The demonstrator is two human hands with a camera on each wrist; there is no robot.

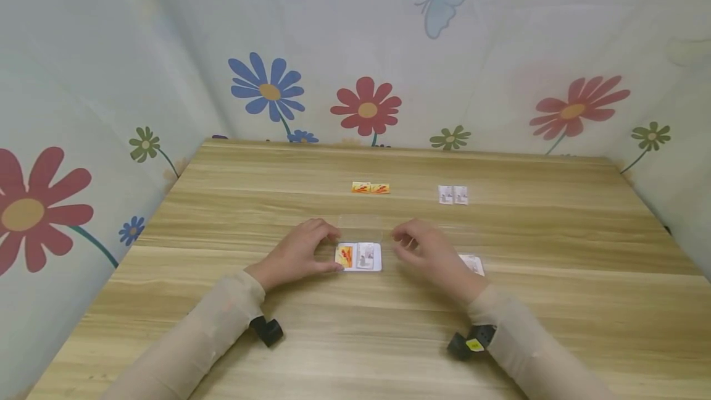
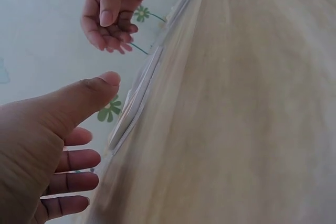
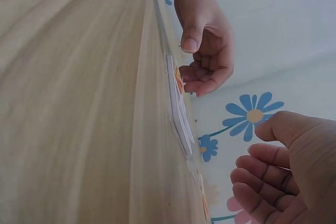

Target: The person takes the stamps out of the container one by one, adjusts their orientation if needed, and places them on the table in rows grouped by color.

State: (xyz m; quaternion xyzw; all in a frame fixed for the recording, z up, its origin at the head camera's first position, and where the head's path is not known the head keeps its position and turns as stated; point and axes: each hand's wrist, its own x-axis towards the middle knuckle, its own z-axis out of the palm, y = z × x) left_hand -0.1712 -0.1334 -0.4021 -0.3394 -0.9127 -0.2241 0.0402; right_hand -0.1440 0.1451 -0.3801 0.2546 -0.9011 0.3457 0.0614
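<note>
A small flat white case [image 1: 378, 258] lies on the table between the hands, its clear lid [image 1: 360, 226] folded back. Inside it, an orange-and-yellow picture card [image 1: 344, 256] sits left of a pale grey picture card [image 1: 365, 255]. My left hand [image 1: 297, 253] is spread around the case's left side, thumb tip close to the near corner and fingers at the far one. To the right of the case, my right hand [image 1: 430, 258] hovers with loosely bent fingers, holding nothing. In the left wrist view, the left thumb [image 2: 86, 98] points toward the case edge [image 2: 139, 103].
A second white case [image 1: 474, 263] with a pale card lies partly hidden by the right hand. Farther back are two orange-and-yellow cards [image 1: 371, 188] and, to their right, two pale grey cards [image 1: 453, 195]. A flower-printed curtain [image 1: 322, 29] borders the wooden table [image 1: 355, 344].
</note>
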